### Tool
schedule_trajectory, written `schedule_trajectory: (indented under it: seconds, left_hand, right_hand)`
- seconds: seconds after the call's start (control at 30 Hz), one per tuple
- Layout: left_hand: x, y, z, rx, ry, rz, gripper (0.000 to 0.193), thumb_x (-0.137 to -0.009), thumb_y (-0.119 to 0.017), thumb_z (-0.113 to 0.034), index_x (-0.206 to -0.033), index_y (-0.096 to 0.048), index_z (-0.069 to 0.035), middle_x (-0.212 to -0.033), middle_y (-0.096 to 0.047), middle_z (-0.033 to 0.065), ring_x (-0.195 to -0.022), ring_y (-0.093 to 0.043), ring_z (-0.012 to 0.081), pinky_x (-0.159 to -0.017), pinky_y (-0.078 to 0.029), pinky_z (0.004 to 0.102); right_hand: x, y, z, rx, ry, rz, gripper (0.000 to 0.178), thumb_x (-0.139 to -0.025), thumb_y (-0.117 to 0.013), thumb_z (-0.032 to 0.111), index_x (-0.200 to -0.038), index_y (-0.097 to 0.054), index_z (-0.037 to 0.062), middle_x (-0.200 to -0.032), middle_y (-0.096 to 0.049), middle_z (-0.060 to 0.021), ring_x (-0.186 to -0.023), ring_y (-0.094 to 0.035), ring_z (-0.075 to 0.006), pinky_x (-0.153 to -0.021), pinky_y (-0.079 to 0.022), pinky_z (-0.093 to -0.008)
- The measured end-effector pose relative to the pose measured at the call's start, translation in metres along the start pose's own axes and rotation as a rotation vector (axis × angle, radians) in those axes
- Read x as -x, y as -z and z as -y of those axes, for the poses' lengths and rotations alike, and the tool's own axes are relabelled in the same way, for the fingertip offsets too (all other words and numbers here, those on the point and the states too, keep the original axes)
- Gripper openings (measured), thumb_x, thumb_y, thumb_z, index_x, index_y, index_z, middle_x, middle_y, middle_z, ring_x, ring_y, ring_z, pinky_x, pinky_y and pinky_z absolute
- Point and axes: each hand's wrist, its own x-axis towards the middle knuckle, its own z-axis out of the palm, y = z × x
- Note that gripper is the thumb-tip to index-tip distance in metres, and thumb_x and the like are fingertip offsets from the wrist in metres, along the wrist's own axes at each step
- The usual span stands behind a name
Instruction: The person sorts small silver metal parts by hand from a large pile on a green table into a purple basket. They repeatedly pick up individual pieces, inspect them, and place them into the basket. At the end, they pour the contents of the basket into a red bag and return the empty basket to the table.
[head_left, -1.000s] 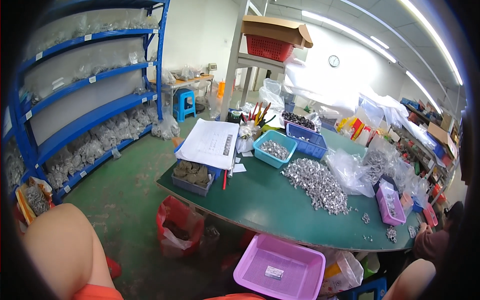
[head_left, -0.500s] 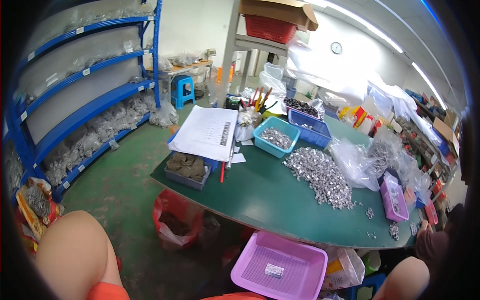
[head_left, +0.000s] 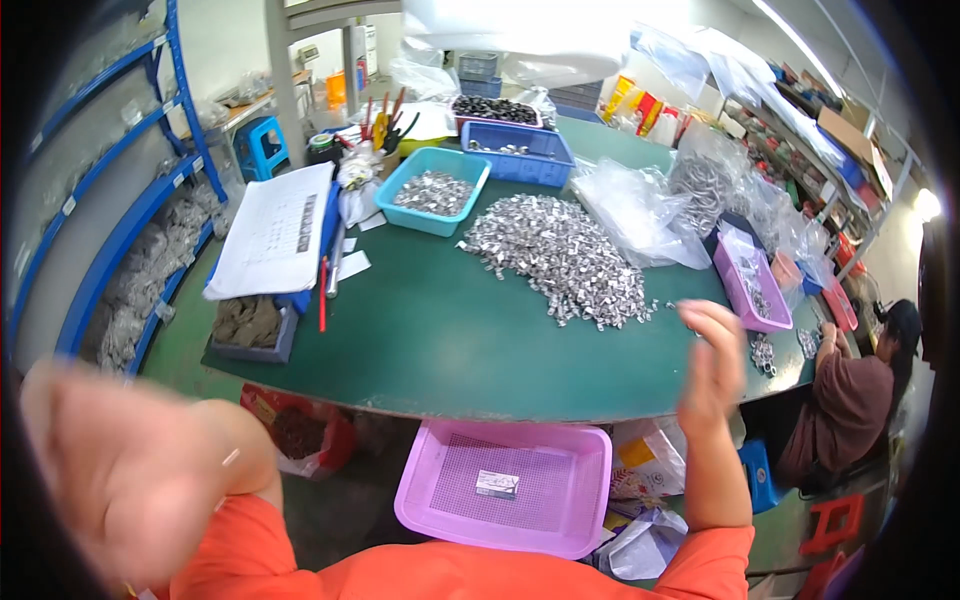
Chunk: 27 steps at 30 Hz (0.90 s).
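My right hand (head_left: 715, 355) is raised above the near right part of the green table (head_left: 430, 340), fingers loosely curled, and I see nothing in it. It hovers just right of a big heap of small silver metal parts (head_left: 560, 255). My left hand (head_left: 130, 470) is a large blur at the lower left, close to the camera; whether it holds anything is unclear. A pink plastic basket (head_left: 505, 485) with a small tag inside sits below the table's near edge, in front of my orange sleeves.
A teal bin (head_left: 435, 190) and a blue bin (head_left: 515, 152) hold more metal parts. Papers (head_left: 275, 230) lie on a tray at the left. Clear plastic bags (head_left: 650, 210) and a pink bin (head_left: 750, 285) are at the right. Another person (head_left: 850, 400) sits at the right. Blue shelving (head_left: 120, 200) stands left.
My view has swung down and closer to the table. Both arms have risen: the right hand now hovers by the parts heap, and the left hand is blurred near the camera.
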Motion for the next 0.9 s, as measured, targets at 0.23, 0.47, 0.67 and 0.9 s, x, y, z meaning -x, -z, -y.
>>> schedule_trajectory:
  seconds: [0.23,0.47,0.67,0.9]
  left_hand:
    - [0.264,-0.065,0.157,-0.201,1.104,0.628,0.027,-0.097,-0.055,-0.016,-0.121,-0.057,-0.004,-0.115,-0.062,0.0097,-0.103,-0.06,0.0188,-0.091,-0.047,0.0322]
    - [0.364,-0.129,0.178,-0.229,0.788,1.142,0.027,-0.091,-0.062,-0.023,-0.107,-0.061,-0.001,-0.102,-0.062,0.0181,-0.096,-0.059,0.0377,-0.087,-0.048,0.0437]
    - [0.293,-0.104,0.047,0.368,0.928,1.61,0.037,-0.091,-0.064,-0.031,-0.067,-0.052,-0.006,-0.061,-0.053,0.0118,-0.057,-0.058,0.0316,-0.053,-0.049,0.0415]
    - [0.218,0.017,-0.035,-0.058,1.814,2.289,0.053,-0.089,-0.064,-0.05,-0.077,-0.067,0.002,-0.067,-0.064,0.0195,-0.062,-0.064,0.0379,-0.062,-0.053,0.0426]
  right_hand:
    - [0.077,-0.086,-0.223,-0.038,-0.626,0.217,0.04,-0.098,-0.053,0.026,-0.125,-0.055,-0.0036,-0.132,-0.055,-0.0204,-0.126,-0.051,-0.032,-0.108,-0.037,-0.0371]
    - [0.089,-0.13,-0.317,0.141,-0.816,0.319,0.054,-0.098,-0.046,0.043,-0.123,-0.058,-0.0042,-0.13,-0.054,-0.0259,-0.124,-0.049,-0.0397,-0.106,-0.038,-0.0443]
    - [0.087,-0.147,-0.352,0.173,-0.817,0.307,0.047,-0.099,-0.045,0.045,-0.119,-0.065,0.0071,-0.125,-0.057,-0.0258,-0.119,-0.051,-0.0397,-0.103,-0.039,-0.044]
    - [0.069,-0.165,-0.35,0.01,-0.903,0.374,0.056,-0.099,-0.041,0.049,-0.127,-0.061,0.0045,-0.134,-0.055,-0.0227,-0.127,-0.049,-0.0362,-0.109,-0.035,-0.0376]
